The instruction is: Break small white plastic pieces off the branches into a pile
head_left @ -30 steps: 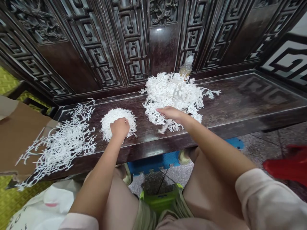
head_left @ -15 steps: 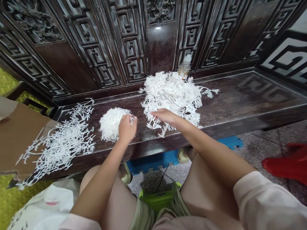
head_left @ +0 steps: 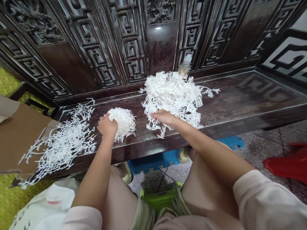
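Observation:
White plastic sprigs lie on the dark wooden bench in three heaps. My left hand [head_left: 107, 125] is at the left side of the small round heap of short white bits [head_left: 123, 124]. Its fingers are curved and the thumb stands apart from them; nothing shows between them. My right hand [head_left: 164, 117] is closed at the front left edge of the large heap of branched sprigs [head_left: 174, 92], its fingertips pressed together on a white sprig [head_left: 153, 124]. At the far left lies a loose heap of thin bare white stems [head_left: 68, 140].
A small clear bottle [head_left: 185, 64] stands behind the large heap, against the carved wooden back [head_left: 160, 48]. A cardboard piece [head_left: 26, 134] sits at the bench's left end, a white bag [head_left: 52, 204] below it. A red plastic stool [head_left: 286, 163] is on the right.
My left hand has moved left across the small heap, from its right side to its left side, and its thumb has spread. The right hand has stayed almost still at the large heap.

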{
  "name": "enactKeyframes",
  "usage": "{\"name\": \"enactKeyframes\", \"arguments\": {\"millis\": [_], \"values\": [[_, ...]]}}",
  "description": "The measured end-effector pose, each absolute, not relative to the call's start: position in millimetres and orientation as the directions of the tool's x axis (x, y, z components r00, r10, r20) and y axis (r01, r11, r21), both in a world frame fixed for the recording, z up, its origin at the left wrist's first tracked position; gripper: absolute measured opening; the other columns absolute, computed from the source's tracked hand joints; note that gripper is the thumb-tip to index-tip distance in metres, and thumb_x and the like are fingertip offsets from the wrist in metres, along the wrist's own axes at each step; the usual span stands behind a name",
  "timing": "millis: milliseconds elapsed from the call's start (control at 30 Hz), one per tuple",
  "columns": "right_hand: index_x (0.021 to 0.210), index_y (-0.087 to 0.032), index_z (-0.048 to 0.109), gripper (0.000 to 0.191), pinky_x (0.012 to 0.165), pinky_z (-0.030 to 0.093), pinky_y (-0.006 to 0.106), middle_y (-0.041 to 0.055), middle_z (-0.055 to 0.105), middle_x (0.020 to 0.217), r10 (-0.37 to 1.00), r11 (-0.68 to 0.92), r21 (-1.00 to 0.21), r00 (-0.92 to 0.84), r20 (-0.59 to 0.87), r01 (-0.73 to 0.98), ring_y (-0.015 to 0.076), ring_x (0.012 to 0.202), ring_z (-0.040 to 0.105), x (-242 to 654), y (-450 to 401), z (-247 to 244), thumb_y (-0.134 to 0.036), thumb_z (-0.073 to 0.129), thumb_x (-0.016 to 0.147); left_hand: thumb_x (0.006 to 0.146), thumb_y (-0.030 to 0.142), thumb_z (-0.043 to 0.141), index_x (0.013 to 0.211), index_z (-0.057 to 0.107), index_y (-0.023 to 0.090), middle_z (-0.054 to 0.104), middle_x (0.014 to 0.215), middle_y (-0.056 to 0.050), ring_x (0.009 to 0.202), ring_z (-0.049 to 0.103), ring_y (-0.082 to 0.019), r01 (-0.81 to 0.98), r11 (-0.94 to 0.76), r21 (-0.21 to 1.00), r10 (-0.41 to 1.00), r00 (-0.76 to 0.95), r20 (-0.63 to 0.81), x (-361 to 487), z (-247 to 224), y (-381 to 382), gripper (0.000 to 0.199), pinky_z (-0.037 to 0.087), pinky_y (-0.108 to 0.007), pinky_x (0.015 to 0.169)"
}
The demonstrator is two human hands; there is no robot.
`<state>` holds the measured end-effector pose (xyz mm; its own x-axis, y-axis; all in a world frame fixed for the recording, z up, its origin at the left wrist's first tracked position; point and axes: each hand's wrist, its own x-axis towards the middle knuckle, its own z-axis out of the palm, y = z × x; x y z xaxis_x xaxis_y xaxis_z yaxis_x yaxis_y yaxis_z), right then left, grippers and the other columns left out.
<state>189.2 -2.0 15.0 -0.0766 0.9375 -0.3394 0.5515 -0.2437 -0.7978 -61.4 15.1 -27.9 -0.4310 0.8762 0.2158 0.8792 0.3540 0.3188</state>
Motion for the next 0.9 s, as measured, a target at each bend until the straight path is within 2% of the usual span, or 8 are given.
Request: {"name": "enactKeyframes", "arguments": {"millis": [100,267,333,433,600,733,833,900], "values": [[0.053,-0.015,0.051,0.037,0.062,0.033,0.024,0.0027,0.053,0.061,0.942,-0.233,-0.805,-0.081,-0.327,0.545,0.0123,0.062,0.046,188,0,9,-0.05,0.05,0.067,0.07,0.027,0.049,0.108,0.051,0.017,0.044,0.107,-0.015,0.103,0.039,-0.032,0.89,0.282,0.357,0.886,-0.384,0.259,-54,-24,11,0.039,0.035,-0.043,0.08],[0.054,-0.015,0.051,0.038,0.058,0.031,0.024,0.0013,0.049,0.056,0.948,-0.258,-0.821,-0.031,-0.317,0.51,0.0107,0.057,0.043,188,6,0,-0.051,0.049,0.067,0.073,0.028,0.05,0.111,0.048,0.022,0.047,0.104,-0.006,0.095,0.045,-0.02,0.804,-0.304,0.511,0.951,0.226,0.211,-2,-11,-13,0.039,0.038,-0.033,0.083],[0.054,-0.015,0.05,0.038,0.056,0.029,0.024,0.0,0.046,0.053,0.948,-0.272,-0.836,-0.015,-0.317,0.477,0.0097,0.054,0.04,188,8,-2,-0.051,0.049,0.067,0.071,0.033,0.053,0.112,0.047,0.023,0.048,0.103,-0.005,0.094,0.046,-0.019,0.734,-0.453,0.506,0.891,0.396,0.223,17,-9,-25,0.043,0.039,-0.032,0.082],[0.055,-0.015,0.049,0.036,0.054,0.028,0.024,-0.0012,0.044,0.052,0.944,-0.295,-0.86,-0.015,-0.33,0.416,0.0086,0.051,0.036,188,10,-4,-0.049,0.049,0.067,0.07,0.037,0.056,0.113,0.047,0.021,0.051,0.098,-0.006,0.09,0.047,-0.02,0.72,-0.531,0.446,0.847,0.47,0.25,31,-13,-34,0.046,0.038,-0.034,0.08],[0.056,-0.015,0.049,0.034,0.054,0.029,0.024,-0.0003,0.046,0.056,0.927,-0.327,-0.867,-0.049,-0.371,0.376,0.0082,0.052,0.036,186,11,-4,-0.047,0.05,0.067,0.079,0.031,0.044,0.099,0.058,0.019,0.057,0.083,-0.006,0.082,0.05,-0.018,0.723,-0.519,0.456,0.853,0.407,0.327,29,-21,-29,0.027,0.038,-0.033,0.076],[0.057,-0.015,0.05,0.038,0.056,0.031,0.024,0.0006,0.048,0.058,0.936,-0.306,-0.864,-0.041,-0.351,0.4,0.0093,0.055,0.039,188,11,-6,-0.052,0.051,0.066,0.078,0.031,0.044,0.083,0.063,0.017,0.059,0.08,-0.006,0.08,0.051,-0.017,0.598,-0.395,0.697,0.918,0.22,0.331,31,-21,-26,0.024,0.038,-0.03,0.076],[0.066,-0.015,0.053,0.044,0.061,0.035,0.026,0.0031,0.054,0.066,0.935,-0.309,-0.841,-0.022,-0.355,0.444,0.0128,0.062,0.046,186,8,-11,-0.059,0.05,0.064,0.073,0.033,0.051,0.077,0.064,0.017,0.061,0.079,-0.004,0.074,0.052,-0.014,0.283,-0.057,0.958,0.996,-0.052,0.074,32,-23,-25,0.022,0.039,-0.027,0.07],[0.078,-0.016,0.056,0.048,0.066,0.037,0.028,0.006,0.059,0.08,0.928,-0.311,-0.826,-0.036,-0.37,0.471,0.0166,0.073,0.051,181,3,-14,-0.062,0.048,0.064,0.069,0.031,0.055,0.077,0.064,0.015,0.061,0.074,-0.003,0.066,0.051,-0.011,-0.009,0.173,0.985,0.973,-0.156,-0.172,31,-27,-23,0.02,0.038,-0.024,0.064]]}}
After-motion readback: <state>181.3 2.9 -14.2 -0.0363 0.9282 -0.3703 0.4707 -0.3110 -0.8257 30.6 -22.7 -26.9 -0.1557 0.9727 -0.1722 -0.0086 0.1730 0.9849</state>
